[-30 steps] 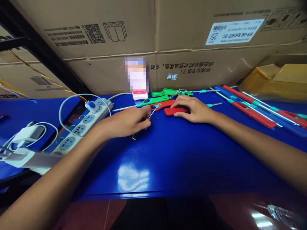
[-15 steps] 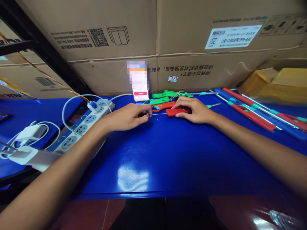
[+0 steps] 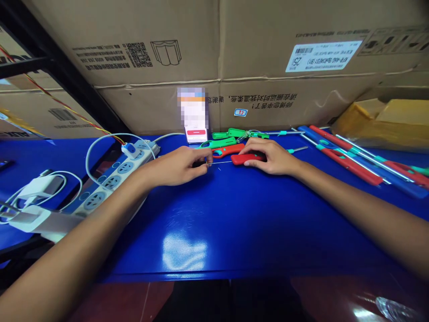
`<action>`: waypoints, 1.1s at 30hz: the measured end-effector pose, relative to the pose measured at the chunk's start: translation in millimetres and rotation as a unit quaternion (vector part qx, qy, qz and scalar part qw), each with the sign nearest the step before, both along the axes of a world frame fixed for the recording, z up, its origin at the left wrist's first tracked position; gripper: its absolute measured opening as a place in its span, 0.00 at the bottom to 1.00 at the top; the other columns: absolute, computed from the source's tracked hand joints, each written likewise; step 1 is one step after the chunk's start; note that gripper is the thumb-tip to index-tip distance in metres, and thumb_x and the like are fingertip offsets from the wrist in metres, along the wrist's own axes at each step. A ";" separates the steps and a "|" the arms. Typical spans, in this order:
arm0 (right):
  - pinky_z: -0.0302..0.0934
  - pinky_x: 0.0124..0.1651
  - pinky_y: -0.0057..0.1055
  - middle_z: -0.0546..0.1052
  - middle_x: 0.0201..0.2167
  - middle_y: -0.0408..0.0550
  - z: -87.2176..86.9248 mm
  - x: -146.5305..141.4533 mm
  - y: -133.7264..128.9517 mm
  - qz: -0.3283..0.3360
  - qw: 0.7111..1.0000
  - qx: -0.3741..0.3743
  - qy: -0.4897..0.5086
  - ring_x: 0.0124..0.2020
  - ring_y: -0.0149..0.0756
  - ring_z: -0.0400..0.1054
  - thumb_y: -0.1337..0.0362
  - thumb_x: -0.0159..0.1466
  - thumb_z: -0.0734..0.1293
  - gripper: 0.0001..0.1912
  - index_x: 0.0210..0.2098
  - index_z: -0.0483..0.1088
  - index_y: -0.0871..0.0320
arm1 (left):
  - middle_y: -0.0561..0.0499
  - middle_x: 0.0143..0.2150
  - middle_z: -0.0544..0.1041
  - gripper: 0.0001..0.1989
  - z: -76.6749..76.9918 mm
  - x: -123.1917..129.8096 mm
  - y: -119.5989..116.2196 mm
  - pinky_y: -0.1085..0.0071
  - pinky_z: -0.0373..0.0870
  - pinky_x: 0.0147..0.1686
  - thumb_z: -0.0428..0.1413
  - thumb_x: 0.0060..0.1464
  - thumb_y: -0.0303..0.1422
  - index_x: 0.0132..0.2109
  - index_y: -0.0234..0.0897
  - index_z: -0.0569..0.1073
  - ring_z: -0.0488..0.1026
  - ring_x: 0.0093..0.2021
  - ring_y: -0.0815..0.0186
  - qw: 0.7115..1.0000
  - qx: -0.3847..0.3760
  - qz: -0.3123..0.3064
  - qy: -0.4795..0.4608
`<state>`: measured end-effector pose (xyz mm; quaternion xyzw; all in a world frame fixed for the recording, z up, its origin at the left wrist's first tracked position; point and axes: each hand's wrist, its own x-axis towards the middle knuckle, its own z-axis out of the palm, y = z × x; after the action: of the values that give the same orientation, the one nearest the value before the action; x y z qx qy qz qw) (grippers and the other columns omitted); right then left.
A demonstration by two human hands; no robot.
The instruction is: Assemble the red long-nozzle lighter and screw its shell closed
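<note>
On the blue table, my right hand (image 3: 268, 155) is closed around a red long-nosed lighter (image 3: 244, 159), thumb along its near side. A metal nozzle (image 3: 300, 149) with a teal piece shows beyond that hand, apparently the lighter's own. My left hand (image 3: 184, 166) is closed in a pinch on a thin wire-like strand (image 3: 219, 163), which runs across to the lighter's left end. The fingertips partly hide the strand's end. Just behind the hands lie a green lighter (image 3: 219, 143) and a red-orange lighter (image 3: 231, 150).
A lit phone (image 3: 196, 118) leans against the large cardboard box (image 3: 254, 44). At left lies a power strip (image 3: 114, 181) with cables and a white charger (image 3: 42, 185). Several red and blue lighters (image 3: 348, 163) lie at right, near a yellow-brown taped carton (image 3: 378, 120).
Both hands keep their grips and nearly the same places. The view has shifted slightly, and the red lighter sits a touch lower in it.
</note>
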<state>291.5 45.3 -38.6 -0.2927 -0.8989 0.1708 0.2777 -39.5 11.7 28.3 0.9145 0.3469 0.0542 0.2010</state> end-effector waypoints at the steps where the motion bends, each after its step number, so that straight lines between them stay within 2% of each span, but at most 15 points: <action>1: 0.67 0.51 0.45 0.80 0.45 0.51 -0.3 -0.2 0.0 0.001 1.000 0.001 0.000 0.46 0.47 0.75 0.54 0.71 0.74 0.13 0.51 0.80 0.53 | 0.49 0.40 0.81 0.10 0.2 0.5 -0.4 0.66 0.66 0.40 0.51 0.69 0.36 0.48 0.39 0.76 0.75 0.37 0.63 1.000 0.000 0.000 -0.002; 7: 0.67 0.53 0.46 0.80 0.46 0.51 -1.2 -0.6 -0.2 0.004 1.000 0.003 0.004 0.48 0.47 0.76 0.54 0.71 0.74 0.12 0.50 0.80 0.52 | 0.50 0.39 0.79 0.10 0.1 3.1 -2.6 0.67 0.66 0.39 0.51 0.69 0.36 0.47 0.39 0.75 0.74 0.37 0.64 1.000 -0.011 -0.002 -0.007; 14: 0.68 0.52 0.45 0.79 0.47 0.52 0.9 -3.2 -4.1 -0.003 1.000 0.015 -0.020 0.47 0.47 0.75 0.52 0.71 0.74 0.17 0.55 0.81 0.54 | 0.47 0.50 0.83 0.13 -12.5 2.0 7.5 0.66 0.71 0.51 0.52 0.70 0.38 0.51 0.39 0.79 0.79 0.48 0.62 0.998 -0.040 -0.002 -0.054; 19: 0.68 0.51 0.44 0.78 0.46 0.52 -1.4 -4.7 -2.8 -0.019 1.000 0.011 0.021 0.45 0.47 0.75 0.49 0.71 0.74 0.19 0.55 0.82 0.52 | 0.50 0.41 0.79 0.15 -25.3 0.3 15.6 0.67 0.68 0.44 0.52 0.73 0.43 0.49 0.38 0.78 0.74 0.41 0.63 0.992 -0.075 0.008 -0.101; 24: 0.68 0.53 0.47 0.81 0.48 0.52 2.1 -6.6 -3.5 -0.021 0.997 0.004 0.068 0.47 0.48 0.75 0.49 0.70 0.75 0.18 0.53 0.80 0.51 | 0.49 0.45 0.78 0.13 -37.1 1.7 18.4 0.64 0.67 0.47 0.53 0.74 0.42 0.50 0.38 0.75 0.72 0.45 0.61 0.985 -0.088 -0.010 -0.149; 29: 0.67 0.55 0.46 0.82 0.48 0.50 11.4 -9.3 -9.5 -0.033 0.994 -0.017 0.106 0.48 0.49 0.76 0.47 0.69 0.76 0.18 0.52 0.79 0.51 | 0.52 0.40 0.72 0.10 -44.3 10.4 14.1 0.66 0.66 0.44 0.54 0.74 0.40 0.50 0.38 0.72 0.68 0.39 0.65 0.962 -0.151 -0.025 -0.227; 33: 0.67 0.53 0.44 0.83 0.46 0.49 15.1 -11.2 -13.1 -0.044 0.990 -0.032 0.127 0.46 0.47 0.76 0.45 0.68 0.76 0.18 0.48 0.80 0.51 | 0.53 0.39 0.71 0.09 -45.3 17.2 8.9 0.67 0.65 0.42 0.55 0.73 0.39 0.51 0.38 0.72 0.67 0.38 0.66 0.949 -0.173 -0.032 -0.263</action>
<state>280.3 32.2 -23.6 -0.3171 -0.8365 0.2232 0.3872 -22.3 20.6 -17.0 0.8294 0.2568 0.2253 0.4420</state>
